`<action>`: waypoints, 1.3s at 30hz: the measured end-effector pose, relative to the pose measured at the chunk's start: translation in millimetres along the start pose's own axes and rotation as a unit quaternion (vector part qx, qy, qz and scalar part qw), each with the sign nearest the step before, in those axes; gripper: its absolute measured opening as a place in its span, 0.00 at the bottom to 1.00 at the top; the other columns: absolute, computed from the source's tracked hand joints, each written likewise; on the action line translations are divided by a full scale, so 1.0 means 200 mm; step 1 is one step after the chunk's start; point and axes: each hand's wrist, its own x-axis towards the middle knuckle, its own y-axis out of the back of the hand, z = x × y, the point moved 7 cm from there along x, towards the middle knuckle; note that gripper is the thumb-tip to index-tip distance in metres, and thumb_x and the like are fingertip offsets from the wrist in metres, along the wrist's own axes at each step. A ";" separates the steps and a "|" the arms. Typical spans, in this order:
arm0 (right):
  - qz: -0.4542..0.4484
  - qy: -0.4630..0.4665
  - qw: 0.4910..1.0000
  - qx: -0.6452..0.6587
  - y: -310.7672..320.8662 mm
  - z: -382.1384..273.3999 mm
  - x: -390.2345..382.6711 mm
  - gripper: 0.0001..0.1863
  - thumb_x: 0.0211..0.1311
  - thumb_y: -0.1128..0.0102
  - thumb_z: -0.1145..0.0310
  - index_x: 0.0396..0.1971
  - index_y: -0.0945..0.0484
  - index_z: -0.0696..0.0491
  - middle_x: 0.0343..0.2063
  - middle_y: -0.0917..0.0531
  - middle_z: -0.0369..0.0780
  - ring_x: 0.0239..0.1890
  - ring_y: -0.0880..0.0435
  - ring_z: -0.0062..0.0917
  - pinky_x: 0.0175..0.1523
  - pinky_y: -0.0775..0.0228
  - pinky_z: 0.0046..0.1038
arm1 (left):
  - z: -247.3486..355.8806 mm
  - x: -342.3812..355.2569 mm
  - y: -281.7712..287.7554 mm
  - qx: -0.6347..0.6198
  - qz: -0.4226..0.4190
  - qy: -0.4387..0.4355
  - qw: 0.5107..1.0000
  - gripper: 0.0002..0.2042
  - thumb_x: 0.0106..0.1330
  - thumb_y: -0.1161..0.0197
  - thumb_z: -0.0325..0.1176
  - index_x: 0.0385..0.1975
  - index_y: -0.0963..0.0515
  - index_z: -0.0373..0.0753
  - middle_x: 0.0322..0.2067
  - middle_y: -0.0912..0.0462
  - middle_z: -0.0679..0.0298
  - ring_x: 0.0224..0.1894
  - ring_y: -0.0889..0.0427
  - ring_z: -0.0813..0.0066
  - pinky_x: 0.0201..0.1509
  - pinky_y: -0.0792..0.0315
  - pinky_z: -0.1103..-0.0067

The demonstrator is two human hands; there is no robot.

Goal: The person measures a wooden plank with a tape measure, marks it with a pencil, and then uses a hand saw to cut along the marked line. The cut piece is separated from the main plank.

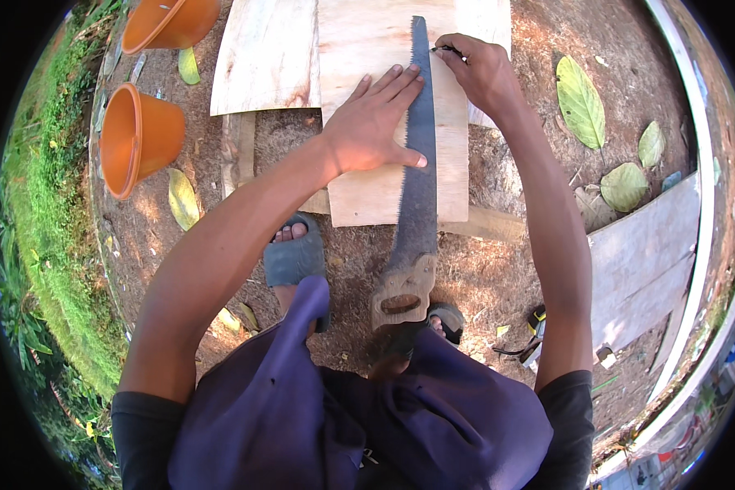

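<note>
A plywood board (359, 200) lies across more pale sheets (261, 53) and wooden battens (482, 224). A long handsaw (412, 220) lies lengthwise on the board, its wooden handle (400, 298) hanging past the near edge, toward me. My left hand (371, 118) is flat with spread fingers, pressing on the blade and board. Along the blade's right edge, near its far end, my right hand (478, 69) pinches a small dark, pen-like object (436, 49), its tip at the board.
Two orange buckets (159, 139) are at the left near grass. Large leaves (580, 106) lie on the dirt. A grey board (637, 261) and a yellow-and-black tape measure (536, 320) are at the right, beside a white rail. My sandalled feet (294, 253) are below the board.
</note>
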 end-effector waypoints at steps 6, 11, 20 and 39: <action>-0.012 -0.014 1.000 -0.004 0.01 -0.03 -0.07 0.12 0.70 0.35 0.65 0.48 0.14 0.54 0.37 0.10 0.47 0.38 0.09 0.41 0.44 0.18 0.37 | 0.00 0.00 -0.01 0.034 -0.005 0.005 0.999 0.60 0.54 0.26 0.64 0.80 0.51 0.39 0.81 0.53 0.58 0.83 0.56 0.62 0.85 0.57 0.59; -0.030 -0.010 0.999 -0.017 0.03 -0.07 -0.12 0.12 0.70 0.35 0.65 0.48 0.14 0.54 0.38 0.10 0.46 0.38 0.09 0.40 0.44 0.18 0.37 | 0.01 0.00 0.00 0.016 0.002 0.004 1.000 0.59 0.53 0.23 0.59 0.79 0.50 0.39 0.81 0.53 0.57 0.83 0.56 0.60 0.85 0.57 0.58; -0.058 -0.019 0.998 0.028 0.02 -0.11 -0.30 0.10 0.70 0.39 0.67 0.44 0.15 0.56 0.37 0.12 0.48 0.39 0.12 0.46 0.45 0.19 0.40 | -0.01 0.01 -0.03 0.069 -0.009 0.016 0.997 0.60 0.55 0.28 0.67 0.80 0.53 0.41 0.81 0.54 0.62 0.83 0.57 0.66 0.86 0.57 0.61; 0.052 0.030 0.997 0.055 0.01 -0.25 -0.69 0.08 0.63 0.34 0.76 0.41 0.16 0.57 0.35 0.13 0.45 0.36 0.12 0.41 0.41 0.18 0.37 | -0.02 0.01 -0.04 0.055 0.000 0.004 0.998 0.60 0.53 0.26 0.66 0.80 0.52 0.41 0.81 0.54 0.61 0.83 0.57 0.62 0.86 0.58 0.59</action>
